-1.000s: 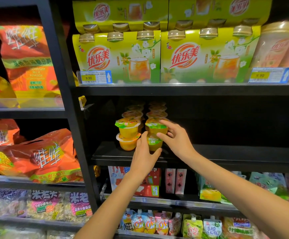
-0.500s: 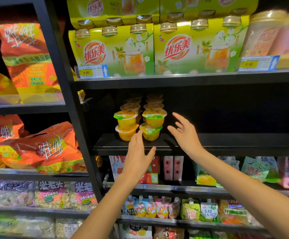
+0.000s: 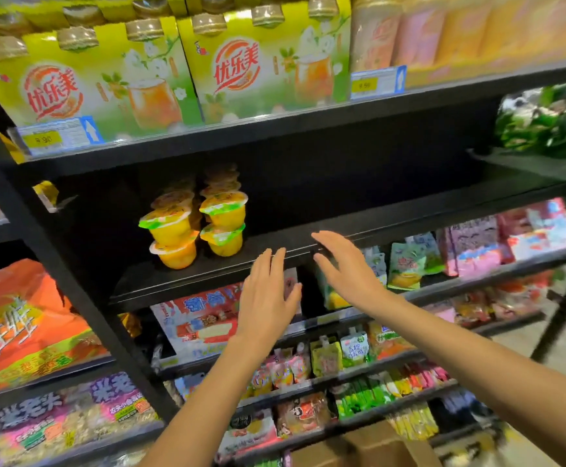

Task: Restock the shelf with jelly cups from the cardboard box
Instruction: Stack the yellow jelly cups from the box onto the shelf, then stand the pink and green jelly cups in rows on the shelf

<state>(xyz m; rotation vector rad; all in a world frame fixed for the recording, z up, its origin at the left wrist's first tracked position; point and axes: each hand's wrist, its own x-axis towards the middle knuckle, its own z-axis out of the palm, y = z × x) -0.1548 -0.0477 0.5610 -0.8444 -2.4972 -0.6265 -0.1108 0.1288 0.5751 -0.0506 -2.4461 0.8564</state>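
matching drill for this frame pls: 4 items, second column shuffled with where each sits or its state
1. jelly cups
2. left hand
3. cardboard box
4. green drink packs

A. top shelf, above the price tags
B. bottom edge of view, below the arms
C. stacked two high at the left of the dark shelf
D. open, holding nothing

Pairs: 1-C, 2-D, 3-B, 4-A

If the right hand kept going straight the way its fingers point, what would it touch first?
Probably the front edge of the black metal shelf: the right hand is open, fingertips up and left beside that edge. The stacked yellow jelly cups sit further left; depth is unclear.
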